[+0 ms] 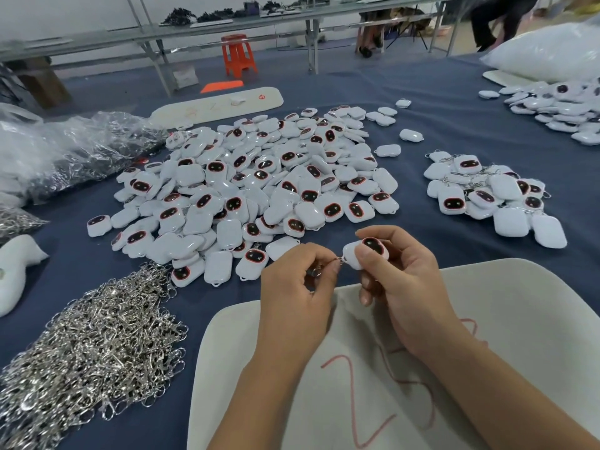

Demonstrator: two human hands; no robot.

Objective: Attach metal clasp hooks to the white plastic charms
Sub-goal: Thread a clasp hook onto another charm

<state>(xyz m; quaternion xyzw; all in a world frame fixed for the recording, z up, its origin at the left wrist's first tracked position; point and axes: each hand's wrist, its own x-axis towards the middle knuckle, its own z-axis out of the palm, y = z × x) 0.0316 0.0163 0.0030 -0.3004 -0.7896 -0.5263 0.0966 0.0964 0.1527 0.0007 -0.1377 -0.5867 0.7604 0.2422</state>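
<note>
A: Over the near edge of the table (422, 102), above the white board (487, 319), we hold one charm (363, 253) in the right hand (401, 280), thumb and fingers curled round its body, dark face up.

B: And the left hand (293, 284) pinches a clasp hook (334, 260) at the charm's small loop, the two touching there.

A: We judge the charm light, hard and smooth, so it could slip; we grip it by the flat sides and leave the loop end bare.

B: The hook looks thin and springy. We take it near its gate, fingertips close to the tip.

A: Room is fair. The big pile of charms (253, 186) lies just beyond our hands, the heap of hooks (87, 349) to the left, the finished pile (493, 199) to the right.

B: We keep our wrists over the board, since a sweep forward would scatter the nearest charms.
</note>
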